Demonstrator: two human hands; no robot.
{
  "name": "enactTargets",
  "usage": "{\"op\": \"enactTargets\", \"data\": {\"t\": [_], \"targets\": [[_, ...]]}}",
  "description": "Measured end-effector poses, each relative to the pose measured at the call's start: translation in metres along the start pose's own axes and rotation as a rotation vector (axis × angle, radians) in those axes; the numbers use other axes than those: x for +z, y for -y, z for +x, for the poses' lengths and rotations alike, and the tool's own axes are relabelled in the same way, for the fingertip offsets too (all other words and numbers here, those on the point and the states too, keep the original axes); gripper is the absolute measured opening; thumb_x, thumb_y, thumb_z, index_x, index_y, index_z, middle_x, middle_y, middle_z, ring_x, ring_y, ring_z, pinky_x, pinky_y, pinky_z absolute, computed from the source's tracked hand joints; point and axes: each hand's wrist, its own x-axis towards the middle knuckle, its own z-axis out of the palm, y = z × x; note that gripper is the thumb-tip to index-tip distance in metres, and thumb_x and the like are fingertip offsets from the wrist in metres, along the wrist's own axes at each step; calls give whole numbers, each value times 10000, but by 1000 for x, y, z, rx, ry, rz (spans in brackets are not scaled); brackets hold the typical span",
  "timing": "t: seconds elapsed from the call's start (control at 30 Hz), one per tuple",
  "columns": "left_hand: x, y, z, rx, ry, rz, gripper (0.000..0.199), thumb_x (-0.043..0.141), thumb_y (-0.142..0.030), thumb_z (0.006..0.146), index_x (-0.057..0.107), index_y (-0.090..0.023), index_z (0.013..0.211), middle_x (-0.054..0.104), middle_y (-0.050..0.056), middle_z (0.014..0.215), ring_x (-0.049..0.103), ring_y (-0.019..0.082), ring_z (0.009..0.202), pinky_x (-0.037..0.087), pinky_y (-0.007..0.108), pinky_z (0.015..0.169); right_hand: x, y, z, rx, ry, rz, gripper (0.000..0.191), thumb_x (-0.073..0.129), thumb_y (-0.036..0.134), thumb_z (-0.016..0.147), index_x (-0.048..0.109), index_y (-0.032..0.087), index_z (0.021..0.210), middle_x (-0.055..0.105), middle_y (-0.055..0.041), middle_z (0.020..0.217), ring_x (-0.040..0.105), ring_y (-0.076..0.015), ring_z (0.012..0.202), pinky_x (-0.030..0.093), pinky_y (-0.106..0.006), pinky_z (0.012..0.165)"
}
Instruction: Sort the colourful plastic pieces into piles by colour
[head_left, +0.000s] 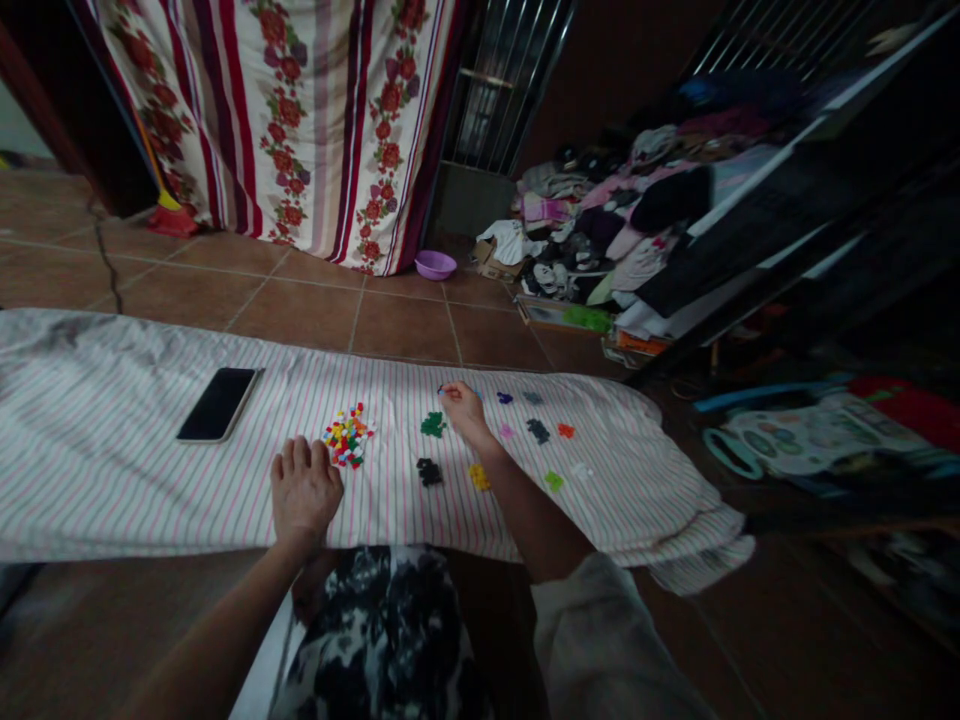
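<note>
My left hand [305, 488] lies flat on the striped cloth [112, 450], fingers apart, beside a mixed pile of small coloured pieces [351, 436]. Above the cloth, my right hand [463, 408] has its fingers pinched; something tiny and dark blue shows at the fingertips, too small to name. Near it are a green pile [433, 424], a black pile [428, 471], a yellow pile [478, 477] and a dark blue pile [505, 398]. Further right are grey [538, 431], pink [507, 432], orange [566, 430], lime green [553, 481] and white [583, 470] piles.
A phone [219, 405] lies on the cloth at the left. Beyond it, on the tiled floor, are a purple basin [435, 264] and a red dustpan [173, 217]. A floral curtain [322, 120] hangs behind. Heaped clothes [600, 220] fill the back right.
</note>
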Motion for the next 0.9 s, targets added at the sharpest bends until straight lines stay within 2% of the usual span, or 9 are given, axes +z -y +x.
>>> {"op": "enactTargets", "data": {"t": [0.17, 0.3, 0.6, 0.9], "targets": [[0, 0, 0, 8, -6, 29, 378, 338, -283, 863, 549, -113, 1127, 511, 191, 1273, 431, 318, 1233, 313, 464, 1029, -44, -23, 15, 134, -86, -272, 205, 520, 160, 719, 661, 189, 864, 695, -15, 807, 641, -145, 780, 475, -233, 751], [-1, -1, 1, 7, 8, 39, 378, 334, -282, 864, 543, -116, 1131, 513, 185, 1267, 433, 317, 1228, 316, 459, 1026, -62, -33, 19, 199, -106, -409, 221, 538, 160, 741, 682, 195, 905, 713, -34, 870, 646, -152, 821, 460, -219, 738], [-1, -2, 1, -11, 18, 16, 391, 357, -281, 854, 546, -130, 1161, 520, 180, 1284, 425, 307, 1245, 296, 466, 1046, -62, -43, 24, 207, -70, -524, 249, 517, 133, 779, 693, 189, 945, 723, -58, 944, 655, -171, 882, 457, -225, 749], [-1, -2, 1, -19, 32, -26, 412, 358, -272, 848, 542, -108, 1178, 496, 203, 1310, 403, 317, 1267, 286, 480, 1057, -56, -44, 30, 139, -70, -542, 280, 490, 116, 767, 716, 192, 915, 725, -58, 877, 654, -175, 852, 467, -233, 759]]}}
